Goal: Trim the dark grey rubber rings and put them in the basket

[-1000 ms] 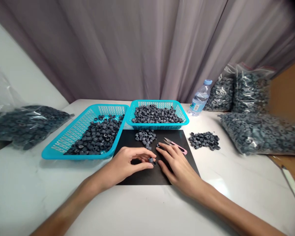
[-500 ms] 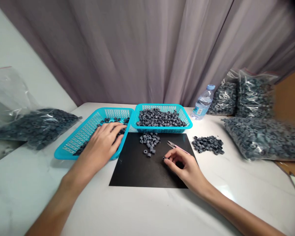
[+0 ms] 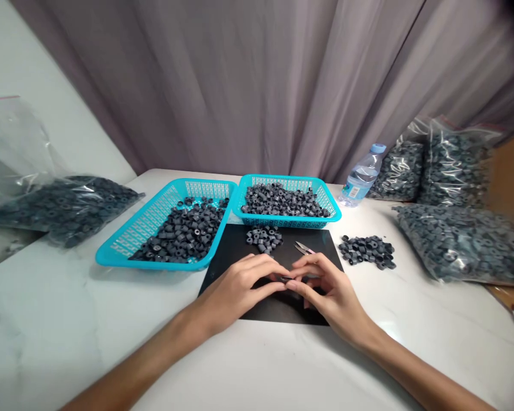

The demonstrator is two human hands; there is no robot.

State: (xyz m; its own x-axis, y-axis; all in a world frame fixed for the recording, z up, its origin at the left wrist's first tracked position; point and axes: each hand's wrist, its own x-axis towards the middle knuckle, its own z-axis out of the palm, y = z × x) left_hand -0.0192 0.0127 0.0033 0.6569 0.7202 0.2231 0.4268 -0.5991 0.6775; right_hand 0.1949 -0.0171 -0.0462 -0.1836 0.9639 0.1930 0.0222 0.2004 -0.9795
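Observation:
Over a black mat (image 3: 265,311), my left hand (image 3: 244,291) and my right hand (image 3: 325,288) meet at the fingertips. Between them is a small dark grey ring-shaped piece (image 3: 286,279), pinched by thumb and fingers of both hands and partly covered by them. Just behind the hands lies a small heap of grey ring pieces (image 3: 264,237) on the mat. Thread snips (image 3: 302,248) with pink handles rest beyond my right hand, their grips partly hidden by it.
Two blue baskets, left (image 3: 124,246) and back (image 3: 288,221), hold many grey pieces. Another pile (image 3: 367,251) lies right of the mat. A water bottle (image 3: 360,178) stands behind it. Filled plastic bags lie at left (image 3: 72,205) and right (image 3: 462,242).
My left hand has come out of the left basket and moved right to join my right hand at the small piece. The camera view has shifted slightly.

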